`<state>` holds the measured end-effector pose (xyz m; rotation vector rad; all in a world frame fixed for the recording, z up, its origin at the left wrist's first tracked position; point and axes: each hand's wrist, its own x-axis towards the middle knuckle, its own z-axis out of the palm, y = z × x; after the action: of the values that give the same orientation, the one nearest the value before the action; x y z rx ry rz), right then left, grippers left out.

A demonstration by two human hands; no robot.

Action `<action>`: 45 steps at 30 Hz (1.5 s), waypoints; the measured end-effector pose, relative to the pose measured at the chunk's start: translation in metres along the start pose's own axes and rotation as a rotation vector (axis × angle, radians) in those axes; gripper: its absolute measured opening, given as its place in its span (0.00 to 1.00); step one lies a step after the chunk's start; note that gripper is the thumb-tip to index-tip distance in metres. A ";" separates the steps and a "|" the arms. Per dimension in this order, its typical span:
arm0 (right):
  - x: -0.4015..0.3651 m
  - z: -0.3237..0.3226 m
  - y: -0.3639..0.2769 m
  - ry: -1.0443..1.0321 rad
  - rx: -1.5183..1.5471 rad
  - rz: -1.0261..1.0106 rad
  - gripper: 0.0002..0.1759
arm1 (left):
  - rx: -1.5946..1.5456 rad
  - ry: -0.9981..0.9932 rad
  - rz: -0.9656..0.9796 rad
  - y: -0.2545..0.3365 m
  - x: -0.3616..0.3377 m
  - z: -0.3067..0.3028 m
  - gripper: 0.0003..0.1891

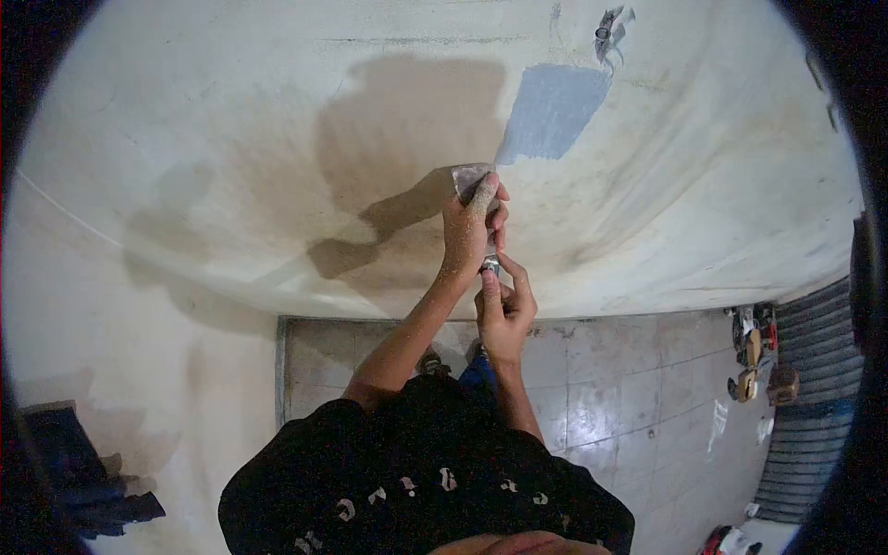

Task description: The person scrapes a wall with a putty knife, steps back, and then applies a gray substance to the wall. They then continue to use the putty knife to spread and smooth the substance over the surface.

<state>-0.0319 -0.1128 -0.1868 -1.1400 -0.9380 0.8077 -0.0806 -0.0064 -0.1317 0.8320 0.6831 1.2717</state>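
Note:
A scraper (470, 178) with a wide, worn metal blade touches the pale wall, just below and left of a grey rectangular patch (555, 111). My left hand (474, 217) is closed around the upper part of the tool, thumb laid along the blade; dust specks cover its skin. Lower down, my right hand (505, 313) grips the handle end, thumb on top. Most of the handle is hidden by my fingers.
A damaged hole with a pipe end (606, 35) opens in the wall above the patch. Below lies a tiled floor (638, 388). Tools and boxes (749, 356) lie at the right beside a ribbed shutter (809, 407). Dark cloth (69, 462) hangs at lower left.

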 end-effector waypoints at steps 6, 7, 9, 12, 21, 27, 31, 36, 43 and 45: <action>0.001 0.006 -0.033 -0.011 0.007 -0.006 0.17 | 0.015 -0.016 0.052 0.031 -0.009 0.017 0.17; 0.004 0.007 -0.037 -0.017 0.018 -0.013 0.17 | 0.033 -0.022 0.087 0.035 -0.007 0.019 0.17; -0.002 0.001 -0.019 -0.017 -0.018 -0.001 0.17 | 0.032 0.014 0.039 0.017 -0.008 0.010 0.17; 0.002 -0.003 -0.018 -0.038 -0.022 -0.019 0.17 | 0.018 0.044 0.008 0.009 -0.005 0.009 0.18; 0.004 -0.004 -0.014 -0.069 -0.068 -0.008 0.18 | 0.040 0.070 0.010 0.014 -0.007 0.008 0.17; 0.002 -0.012 -0.009 -0.092 -0.027 0.029 0.20 | 0.054 0.108 0.031 0.008 -0.009 0.011 0.17; -0.005 -0.016 -0.014 -0.093 -0.008 0.029 0.21 | 0.051 0.098 0.029 0.008 -0.008 0.009 0.17; -0.004 -0.022 0.011 -0.073 -0.108 -0.120 0.21 | 0.043 0.107 -0.002 0.002 -0.006 0.009 0.18; 0.005 -0.013 -0.002 -0.017 -0.166 -0.236 0.17 | 0.111 0.111 0.084 0.027 -0.011 0.022 0.18; 0.005 -0.013 0.001 -0.015 -0.165 -0.241 0.17 | 0.121 0.114 0.060 0.023 -0.009 0.019 0.17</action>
<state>-0.0180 -0.1127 -0.1883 -1.1363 -1.1464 0.5522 -0.0790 -0.0164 -0.1021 0.8895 0.8385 1.3499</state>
